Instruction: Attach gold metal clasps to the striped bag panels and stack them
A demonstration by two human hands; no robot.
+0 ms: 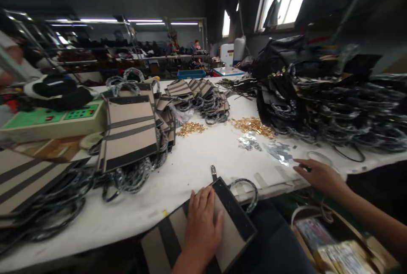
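My left hand point(203, 227) lies flat on a beige-and-dark striped handbag point(230, 219), pressing on its upper face. The bag is tilted across my lap and the near table edge. A round plastic-wrapped handle point(254, 193) sticks out at its right, and a short strap with a metal clasp point(213, 171) points away from its top. My right hand point(319, 175) hovers at the table's front right, index finger and thumb apart. Just beyond its fingertips lies a scatter of thin silver-grey plates point(280, 153). No held thing shows in it.
Striped bags point(130, 130) are stacked at left, with more point(193, 89) behind. Small gold metal pieces point(254, 126) lie in heaps mid-table. Black bags with wrapped handles point(346, 108) crowd the right. A green-topped machine point(54, 119) stands far left. Below right is an open container point(299, 212) of packets.
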